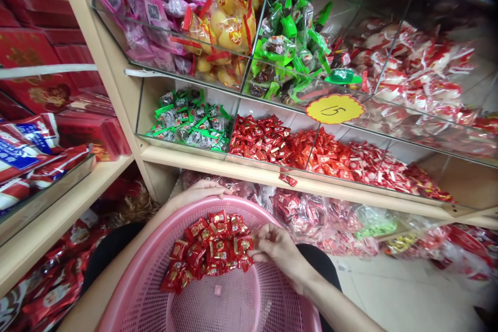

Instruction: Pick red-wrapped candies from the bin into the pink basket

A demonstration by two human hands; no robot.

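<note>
A pink perforated plastic basket [142,275] sits tilted between my knees. Inside it lies a pile of red-wrapped candies with gold print [213,244]. My left hand [206,190] curls round the basket's far rim, the forearm running along its left outer side; the thumb is hidden. At the right edge of the pile, my right hand [272,246] is closed, fingertips pinching a red-wrapped candy [245,245]. A single red candy [288,180] lies on the wooden shelf edge beyond the basket.
Clear bins ahead hold green-wrapped candies [190,122], red candies [259,137] and orange-red candies [324,150]. A yellow price tag [334,109] hangs above them. Bagged candies [299,212] sit under the shelf. Red boxes [89,135] stand at left; tiled floor [377,290] shows at right.
</note>
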